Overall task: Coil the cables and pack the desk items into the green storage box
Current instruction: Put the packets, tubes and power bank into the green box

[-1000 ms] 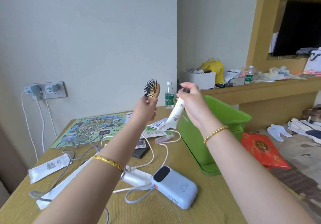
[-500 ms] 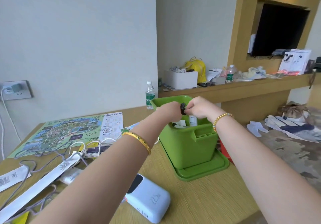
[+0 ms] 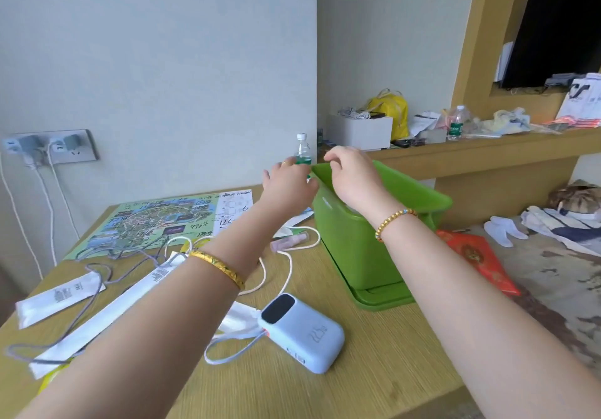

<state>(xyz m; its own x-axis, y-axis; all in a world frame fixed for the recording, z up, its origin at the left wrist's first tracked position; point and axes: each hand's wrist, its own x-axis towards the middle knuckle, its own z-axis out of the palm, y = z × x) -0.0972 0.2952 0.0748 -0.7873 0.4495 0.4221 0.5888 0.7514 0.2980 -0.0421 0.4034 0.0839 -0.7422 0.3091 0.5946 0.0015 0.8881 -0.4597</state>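
With both hands empty, left (image 3: 289, 181) & right (image 3: 349, 174) loose over box (image 3: 357, 243), I'd coil the white cable (image 3: 289, 256) mid-desk next, pinching ends tight.

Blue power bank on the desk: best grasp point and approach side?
Grip the power bank across its two long sides at mid-body, coming from above. It lies flat, screen up, with bare desk beside both long edges. Probably avoid the left end, where the looped white cable plugs in. Both the left hand and the right hand look empty.
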